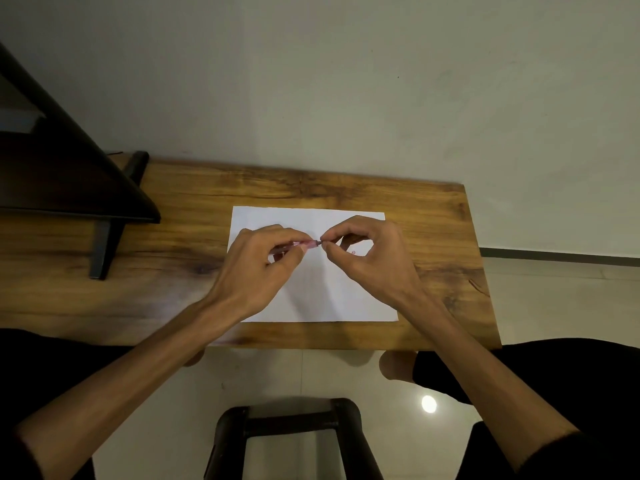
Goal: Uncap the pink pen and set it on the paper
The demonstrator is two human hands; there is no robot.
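Nothing here that I can read — the white sheet (311, 271) under my hands shows only a tiny reddish mark, too small to make out, and the pink pen (304, 244) between my fingers bears no lettering I can tell.

A wooden surface (180, 271) with warm brown grain runs across the middle of the frame, its far edge against a pale wall and its right end stopping short of the frame's right side. A white sheet of paper (346, 299) lies flat on it, right of centre, long sides parallel to the near edge. At the upper left, a dark stand (104, 247) rests its legs on the wood.
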